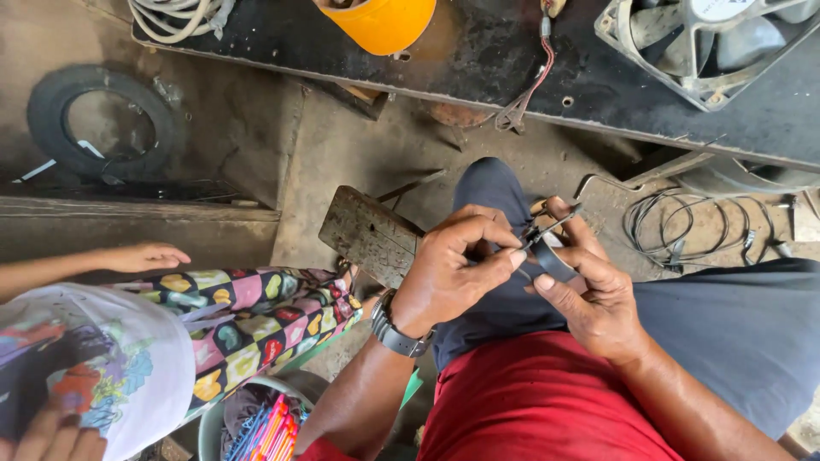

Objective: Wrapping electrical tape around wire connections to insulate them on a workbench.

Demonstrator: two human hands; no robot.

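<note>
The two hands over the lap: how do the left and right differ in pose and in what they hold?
The left hand wears a dark wristwatch; the right hand has a bare wrist. The left hand pinches with fingertips curled toward the small dark curved part, while the right hand cradles that part from below, fingers spread more open. Both meet at the same part above the knee.

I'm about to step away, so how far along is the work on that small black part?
Done: nothing finished shows. In hand: both hands meet over the knee, the left hand pinching at a black band that the right hand holds. Left: the fan and the cable coil lie untouched.
</note>
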